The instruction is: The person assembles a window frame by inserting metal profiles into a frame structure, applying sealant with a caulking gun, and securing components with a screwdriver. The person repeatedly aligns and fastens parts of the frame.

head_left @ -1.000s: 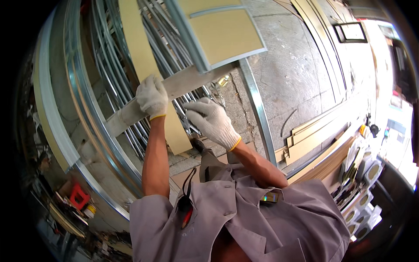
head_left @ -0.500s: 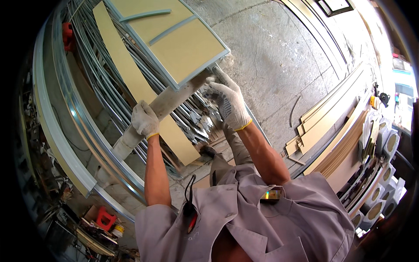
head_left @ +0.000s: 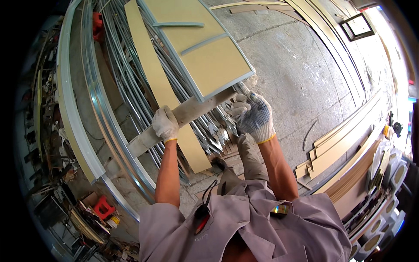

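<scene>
A pale yellow panel (head_left: 214, 59) with a grey metal edge frame lies across a worn grey beam (head_left: 198, 109). Two short grey strips (head_left: 179, 25) rest on the panel. My left hand (head_left: 166, 124), in a white knit glove, is closed over the beam to the left of the panel's near corner. By the beam's right end, close to the panel's right corner, my gloved right hand (head_left: 256, 115) has its fingers curled together. Something thin and greyish shows at its fingertips, too small to name.
Beneath the beam runs a bundle of long metal profiles (head_left: 126, 65) beside a long yellow board strip (head_left: 152, 61). Curved metal rails (head_left: 97, 87) lie to the left. Stacked yellow boards (head_left: 334, 144) are at right, and a dark square frame (head_left: 357, 27) lies at far right.
The whole view has swung, so the scene sits further right and slightly lower. My right hand's stretched finger has curled in. My left hand stays on the beam.
</scene>
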### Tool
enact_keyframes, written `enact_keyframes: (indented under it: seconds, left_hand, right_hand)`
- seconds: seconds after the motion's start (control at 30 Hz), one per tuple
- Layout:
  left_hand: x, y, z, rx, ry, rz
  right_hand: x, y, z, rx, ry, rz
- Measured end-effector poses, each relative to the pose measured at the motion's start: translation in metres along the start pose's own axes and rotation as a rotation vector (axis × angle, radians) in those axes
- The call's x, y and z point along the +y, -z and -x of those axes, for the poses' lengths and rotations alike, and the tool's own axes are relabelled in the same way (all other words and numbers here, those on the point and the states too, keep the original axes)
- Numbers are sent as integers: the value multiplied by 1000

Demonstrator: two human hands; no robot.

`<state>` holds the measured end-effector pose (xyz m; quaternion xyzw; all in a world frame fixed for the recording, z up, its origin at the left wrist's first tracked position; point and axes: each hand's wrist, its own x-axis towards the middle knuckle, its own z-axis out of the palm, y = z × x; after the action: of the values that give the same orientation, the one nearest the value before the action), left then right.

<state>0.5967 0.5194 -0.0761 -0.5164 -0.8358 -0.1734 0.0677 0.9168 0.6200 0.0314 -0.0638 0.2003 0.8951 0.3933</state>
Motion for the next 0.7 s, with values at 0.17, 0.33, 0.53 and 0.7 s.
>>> enact_keyframes:
  seconds: [0.17, 0.33, 0.53, 0.7]
  left_hand:
    - [-1, -1, 0, 25, -47, 42]
    - [-4, 3, 3, 20, -26, 50]
    - [6, 5, -3, 90, -43, 111]
    - [6, 11, -4, 61, -11, 92]
  right_hand:
    - [-9, -15, 17, 124, 230, 418]
    - [-29, -79, -18, 222, 621, 1630]
    - [-74, -118, -123, -128, 1028, 2689]
    - [-72, -128, -171, -288, 996, 2641]
